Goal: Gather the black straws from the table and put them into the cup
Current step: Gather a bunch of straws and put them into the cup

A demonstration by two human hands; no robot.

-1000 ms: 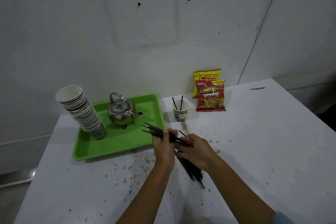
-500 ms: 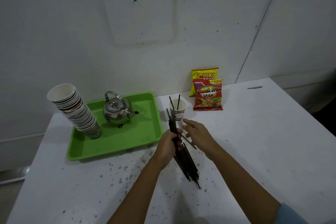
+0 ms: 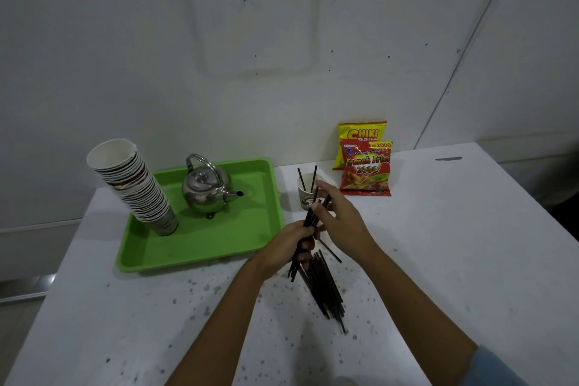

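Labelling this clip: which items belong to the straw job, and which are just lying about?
In the job: left hand gripping black straw bundle; right hand; white paper cup; loose black straws.

Lying about: green plastic tray; steel kettle; stacked paper cups; snack packets.

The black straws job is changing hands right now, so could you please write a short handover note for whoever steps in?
Left hand: grip shut on a bundle of straws, held tilted with its tips toward the cup.
Right hand: fingers spread at the top of that bundle, beside the cup; whether it is pinching a straw is unclear.
Done: two straws stand in the cup.
Left: put the held bundle in, then gather the pile of straws lying on the table below the hands, plus one stray straw beside it.
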